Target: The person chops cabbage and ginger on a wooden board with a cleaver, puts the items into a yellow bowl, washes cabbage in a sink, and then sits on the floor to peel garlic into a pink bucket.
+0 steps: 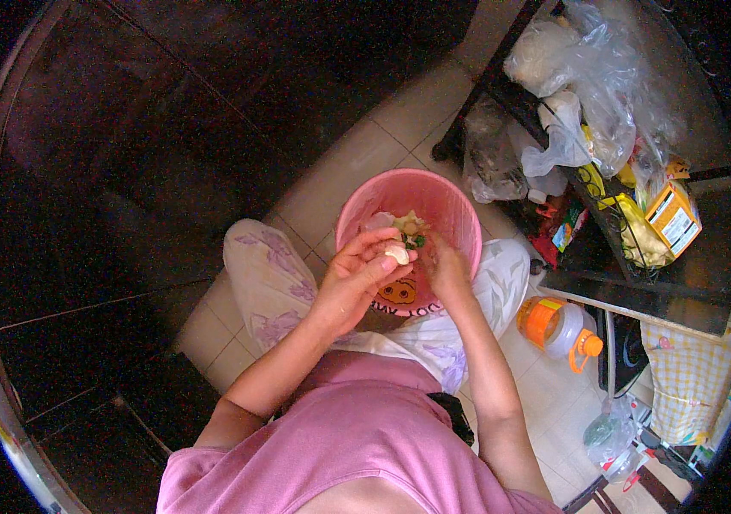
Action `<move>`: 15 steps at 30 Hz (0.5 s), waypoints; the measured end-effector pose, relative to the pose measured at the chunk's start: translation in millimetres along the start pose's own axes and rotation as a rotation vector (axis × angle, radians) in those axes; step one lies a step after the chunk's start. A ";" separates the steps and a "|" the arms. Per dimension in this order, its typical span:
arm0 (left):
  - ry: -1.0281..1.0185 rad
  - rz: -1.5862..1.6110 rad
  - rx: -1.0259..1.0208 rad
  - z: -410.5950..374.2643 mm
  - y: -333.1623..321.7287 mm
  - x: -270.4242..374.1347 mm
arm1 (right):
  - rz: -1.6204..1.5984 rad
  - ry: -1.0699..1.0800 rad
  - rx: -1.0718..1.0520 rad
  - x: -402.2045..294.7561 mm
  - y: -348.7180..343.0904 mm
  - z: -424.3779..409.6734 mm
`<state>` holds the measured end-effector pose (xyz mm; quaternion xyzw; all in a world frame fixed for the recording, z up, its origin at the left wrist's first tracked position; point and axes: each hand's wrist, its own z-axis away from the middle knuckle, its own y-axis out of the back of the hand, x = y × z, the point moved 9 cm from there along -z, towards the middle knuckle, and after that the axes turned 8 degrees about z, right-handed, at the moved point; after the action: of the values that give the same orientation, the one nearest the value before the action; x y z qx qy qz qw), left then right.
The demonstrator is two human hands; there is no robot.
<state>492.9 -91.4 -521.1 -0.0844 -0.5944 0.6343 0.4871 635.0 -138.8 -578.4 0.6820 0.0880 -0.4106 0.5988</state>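
Note:
A pink plastic bucket (410, 183) stands between my knees, with pale scraps (409, 223) and some green leafy bits inside. Over its left half, my left hand (365, 270) holds a small whitish piece (397, 255), maybe a garlic clove, between thumb and fingers. My right hand (447, 266) is lowered over the bucket's right side, fingers pointing in; they are blurred, and whether they hold anything is hidden. Printed on the near wall of the bucket is an orange cartoon face with dark lettering.
To the right, a large bottle with an orange cap (558, 327) is on the tiled floor (378, 138). A black metal rack (526, 122) beyond it carries plastic bags (596, 83) and a yellow-orange food packet (673, 218). A checked cloth (686, 379) hangs at the lower right.

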 end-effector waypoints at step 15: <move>-0.670 -1.105 -0.019 23.9 -38.9 49.5 | -0.373 0.099 0.028 -105.0 82.1 31.0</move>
<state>471.3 -78.9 -458.6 0.4325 -0.6756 0.2769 0.5290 603.2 -149.3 -445.6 0.6815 0.2365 -0.4816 0.4977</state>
